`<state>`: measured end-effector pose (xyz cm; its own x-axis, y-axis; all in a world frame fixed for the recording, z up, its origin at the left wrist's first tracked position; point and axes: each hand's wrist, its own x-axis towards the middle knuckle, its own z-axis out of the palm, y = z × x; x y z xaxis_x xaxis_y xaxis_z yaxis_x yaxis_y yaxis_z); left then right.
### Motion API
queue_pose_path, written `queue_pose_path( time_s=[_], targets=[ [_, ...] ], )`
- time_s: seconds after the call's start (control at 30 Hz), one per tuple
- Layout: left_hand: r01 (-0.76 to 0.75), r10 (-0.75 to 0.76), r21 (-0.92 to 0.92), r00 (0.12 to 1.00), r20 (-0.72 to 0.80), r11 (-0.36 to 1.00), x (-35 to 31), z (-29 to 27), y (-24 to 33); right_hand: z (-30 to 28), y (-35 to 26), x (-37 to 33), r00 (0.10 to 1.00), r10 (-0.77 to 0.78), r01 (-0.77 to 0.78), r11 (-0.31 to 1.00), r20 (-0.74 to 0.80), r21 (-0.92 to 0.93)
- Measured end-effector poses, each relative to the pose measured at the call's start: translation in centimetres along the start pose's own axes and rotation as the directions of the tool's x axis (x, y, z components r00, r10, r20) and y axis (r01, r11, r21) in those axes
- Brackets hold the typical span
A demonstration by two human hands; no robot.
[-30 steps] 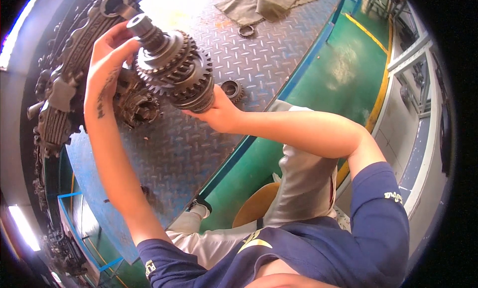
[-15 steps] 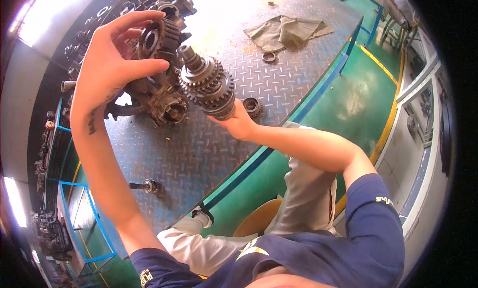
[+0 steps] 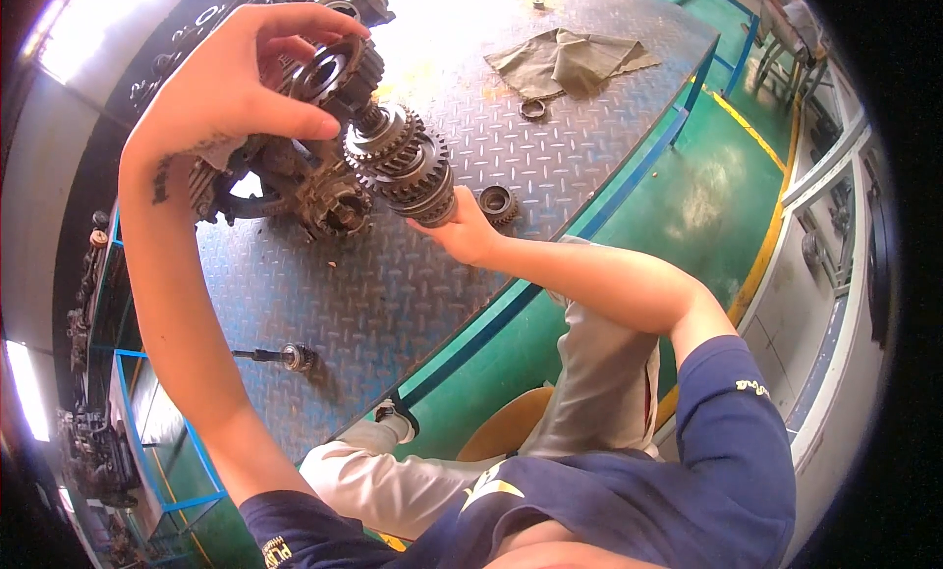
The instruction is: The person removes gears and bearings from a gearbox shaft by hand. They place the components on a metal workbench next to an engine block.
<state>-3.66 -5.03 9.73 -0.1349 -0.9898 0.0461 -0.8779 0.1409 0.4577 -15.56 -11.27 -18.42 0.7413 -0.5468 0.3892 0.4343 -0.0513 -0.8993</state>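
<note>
Though blotchy, metal tabletop (image 3: 393, 309) above green floor (image 3: 629, 210)

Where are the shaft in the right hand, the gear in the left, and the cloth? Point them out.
Multi-gear shaft (image 3: 403, 166), head view: middle of its gear stack.
Toothed gear (image 3: 360, 76), head view: outer toothed side.
Crumpled cloth (image 3: 567, 66), head view: creased middle.

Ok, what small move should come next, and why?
I'd probably ease the loose gear into line with the geared shaft: your left hand holds that gear by the shaft's far end, though whether they're engaged is unclear, while your right hand supports the near end.
</note>
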Motion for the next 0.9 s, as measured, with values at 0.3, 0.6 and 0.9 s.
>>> queue_pose_path(
  time_s=[0.3,0.6,0.9],
  targets=[
    [-0.045,0.046,-0.005,0.986,0.161,0.999,1.1,0.6,-1.2,0.0,0.0,0.0,1.0,0.015,-0.014,1.0,0.022,-0.017],
    [0.036,-0.033,-0.036,0.995,0.094,0.999,0.0,2.1,-1.3,0.0,0.2,0.0,0.999,0.026,-0.026,1.0,0.031,0.013],
    [-0.079,0.083,0.028,0.978,-0.191,0.996,-2.6,3.9,-1.0,-0.3,0.3,-0.3,0.999,0.021,-0.022,0.999,0.025,0.045]
  ],
)
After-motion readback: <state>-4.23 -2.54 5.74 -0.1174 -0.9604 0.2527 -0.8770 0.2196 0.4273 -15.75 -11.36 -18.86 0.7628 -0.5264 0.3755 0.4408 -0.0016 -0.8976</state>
